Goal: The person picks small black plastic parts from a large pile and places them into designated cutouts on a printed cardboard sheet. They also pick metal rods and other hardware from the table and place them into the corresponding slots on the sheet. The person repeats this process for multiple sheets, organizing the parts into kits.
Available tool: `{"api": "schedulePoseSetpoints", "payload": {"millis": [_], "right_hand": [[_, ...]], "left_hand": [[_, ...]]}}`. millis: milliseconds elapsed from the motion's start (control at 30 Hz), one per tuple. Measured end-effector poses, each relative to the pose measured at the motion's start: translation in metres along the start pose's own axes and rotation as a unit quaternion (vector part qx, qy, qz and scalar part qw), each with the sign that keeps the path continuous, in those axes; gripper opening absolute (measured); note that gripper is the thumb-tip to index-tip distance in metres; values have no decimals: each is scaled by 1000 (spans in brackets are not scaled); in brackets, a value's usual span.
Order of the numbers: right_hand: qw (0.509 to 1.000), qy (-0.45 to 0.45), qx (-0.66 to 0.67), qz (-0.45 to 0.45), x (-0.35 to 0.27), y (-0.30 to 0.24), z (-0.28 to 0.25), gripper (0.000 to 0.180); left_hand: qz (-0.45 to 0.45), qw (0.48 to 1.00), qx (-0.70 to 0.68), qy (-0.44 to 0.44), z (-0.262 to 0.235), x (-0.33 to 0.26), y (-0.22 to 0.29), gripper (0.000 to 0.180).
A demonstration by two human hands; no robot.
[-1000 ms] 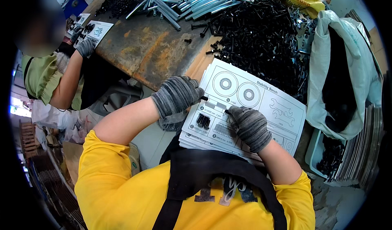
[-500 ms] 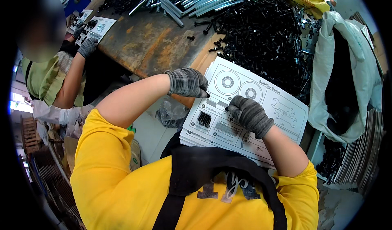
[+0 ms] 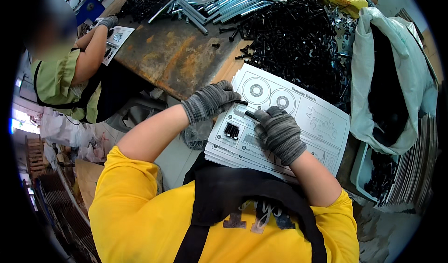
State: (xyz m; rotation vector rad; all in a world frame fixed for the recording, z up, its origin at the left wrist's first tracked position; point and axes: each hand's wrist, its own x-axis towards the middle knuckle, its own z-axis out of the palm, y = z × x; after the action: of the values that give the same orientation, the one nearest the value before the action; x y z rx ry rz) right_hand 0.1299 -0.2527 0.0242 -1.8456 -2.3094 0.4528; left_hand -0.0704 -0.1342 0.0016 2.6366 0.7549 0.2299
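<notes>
Both my hands wear grey knitted gloves and are over a stack of white printed sheets [image 3: 305, 106] with line drawings of rings, wrenches and bolts. At the stack's left edge, my left hand [image 3: 210, 102] pinches a dark bolt [image 3: 241, 103] between its fingertips. My right hand [image 3: 281, 134] grips another black bolt [image 3: 251, 116], its end pointing toward the left hand; the fingers cover the rest. A small cluster of black bolts [image 3: 231, 131] lies on the top sheet, just below and left of the right hand.
A large heap of black bolts [image 3: 294, 39] lies beyond the sheets. Metal tubes [image 3: 219, 1] are piled at the back, with flat wrenches [image 3: 343, 32] at the right. A white sack [image 3: 406, 53] stands far right. Another gloved person [image 3: 70, 71] works at the left.
Both hands have shifted slightly, and the dark bolts in their fingers now show more clearly. The person at the left has reached farther forward.
</notes>
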Motion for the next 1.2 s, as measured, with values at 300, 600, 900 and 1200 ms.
{"api": "schedulePoseSetpoints", "payload": {"millis": [300,600,900,1200], "right_hand": [[998,-10,65,-20,-6,7,4,19],[988,39,142,38,5,17,11,22],[989,-89,109,49,18,13,-6,24],[879,413,205,120,-51,162,-62,21]], "left_hand": [[-32,988,136,-68,-10,12,16,18],[108,990,-81,-38,1,14,8,20],[197,977,-87,-9,8,20,1,29],[50,975,-200,88,-6,6,7,42]]}}
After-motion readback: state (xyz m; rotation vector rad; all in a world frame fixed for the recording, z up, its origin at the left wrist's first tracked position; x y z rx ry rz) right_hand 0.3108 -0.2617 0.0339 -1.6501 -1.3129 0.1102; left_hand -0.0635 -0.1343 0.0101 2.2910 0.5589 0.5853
